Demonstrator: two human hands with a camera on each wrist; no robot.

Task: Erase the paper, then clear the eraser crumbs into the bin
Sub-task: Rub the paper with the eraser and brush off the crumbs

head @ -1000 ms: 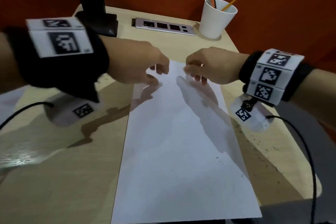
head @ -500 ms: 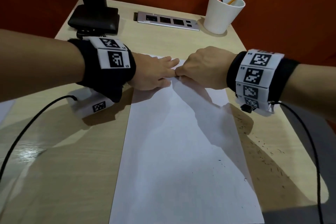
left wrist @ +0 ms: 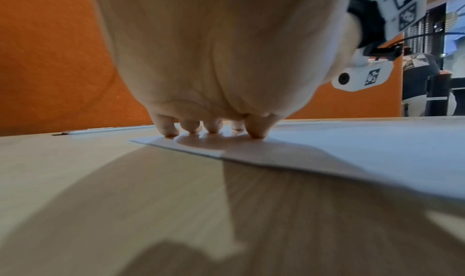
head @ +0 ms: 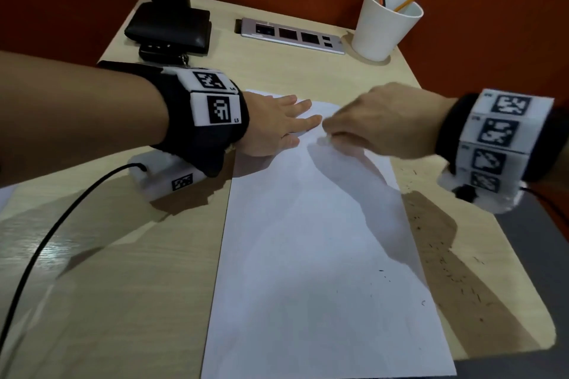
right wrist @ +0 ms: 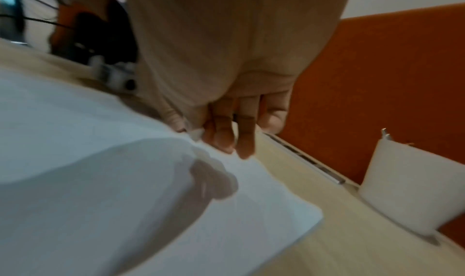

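A white sheet of paper lies lengthwise on the light wooden desk. My left hand lies flat on its far left corner, fingertips pressing the paper down. My right hand hovers at the sheet's far end, fingers curled, pinching a small white eraser. In the right wrist view the eraser shows between thumb and fingers just above the paper. Dark eraser crumbs lie scattered on the desk along the paper's right edge. No bin is in view.
A white cup with pencils stands at the back right corner. A grey socket strip is set into the desk's far edge, and a black stand base sits at the back left. A black cable crosses the left side.
My left hand has gone from lifted and curled to flat on the paper's far corner. My right hand with the eraser has shifted slightly right along the far end.
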